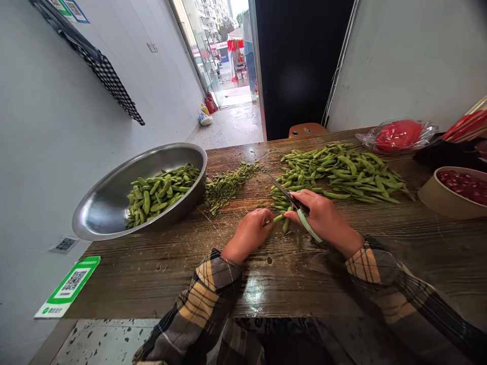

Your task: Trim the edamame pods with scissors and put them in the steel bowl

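Observation:
My left hand (254,229) is closed around an edamame pod (278,219), whose end sticks out toward the right. In my right hand (318,217) are scissors (280,188) with dark blades and pale green handles, the blades pointing up and left over the table. A large pile of edamame pods (352,171) lies just beyond my right hand. To the left, a wide steel bowl (102,203) holds more pods (162,195). Between bowl and pile is a heap of green trimmings (230,185).
The wooden table (171,274) is strewn with small green bits. At right stand a paper bowl of dark red pieces (449,195) and a red item in clear plastic (399,136). A green QR-code card (72,286) lies at the left edge. Beyond is an open doorway (232,96).

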Demonstrator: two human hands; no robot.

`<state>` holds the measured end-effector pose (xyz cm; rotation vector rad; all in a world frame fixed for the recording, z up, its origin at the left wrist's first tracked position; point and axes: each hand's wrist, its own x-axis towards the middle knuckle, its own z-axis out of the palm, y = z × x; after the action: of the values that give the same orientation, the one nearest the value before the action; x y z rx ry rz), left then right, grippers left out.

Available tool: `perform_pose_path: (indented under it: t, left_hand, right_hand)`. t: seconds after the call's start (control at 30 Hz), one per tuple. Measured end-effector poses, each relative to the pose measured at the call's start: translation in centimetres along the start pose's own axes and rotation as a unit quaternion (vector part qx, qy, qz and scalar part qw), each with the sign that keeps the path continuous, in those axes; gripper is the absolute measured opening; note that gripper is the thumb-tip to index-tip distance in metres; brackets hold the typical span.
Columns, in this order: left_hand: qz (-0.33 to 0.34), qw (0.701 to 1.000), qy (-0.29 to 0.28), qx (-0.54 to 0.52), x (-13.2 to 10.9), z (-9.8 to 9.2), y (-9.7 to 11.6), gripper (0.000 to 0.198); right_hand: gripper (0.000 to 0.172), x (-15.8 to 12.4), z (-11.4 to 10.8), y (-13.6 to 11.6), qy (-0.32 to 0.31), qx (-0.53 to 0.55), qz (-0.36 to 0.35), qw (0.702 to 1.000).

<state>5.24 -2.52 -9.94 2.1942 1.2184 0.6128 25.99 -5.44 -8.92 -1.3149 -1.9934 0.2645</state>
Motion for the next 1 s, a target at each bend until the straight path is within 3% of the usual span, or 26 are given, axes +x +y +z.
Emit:
perform_pose_path:
  t: [0.17, 0.4, 0.5, 0.67, 1.0]
  left_hand:
    - [-0.057, 0.980, 0.026, -0.191, 0.2, -1.3, -0.1, 0.014]
    - [-0.134, 0.870, 0.021, -0.475, -0.2, -2.0, 0.3, 0.034]
    - [-0.134, 0.851, 0.018, -0.507, -0.3, -2.0, 0.4, 0.034]
    - [-0.123, 0.870, 0.018, -0.477, -0.4, -1.7, 0.2, 0.031]
    - [-0.031, 0.965, 0.037, -0.256, -0.3, -1.8, 0.6, 0.024]
  right_hand:
    - [0.042, 0.0, -0.3, 0.1, -0.009, 0.002, 0.013, 1.000]
    - [0.050, 0.1, -0.3, 0.1, -0.057, 0.015, 0.019, 0.998]
    - [0.052, 0.0, -0.3, 0.1, -0.070, 0.017, 0.019, 0.997]
    - [0.049, 0.0, -0.3, 0.0, -0.071, 0.028, 0.016, 0.997]
    - [0.036, -0.3, -0.3, -0.6, -0.117, -0.012, -0.039, 0.992]
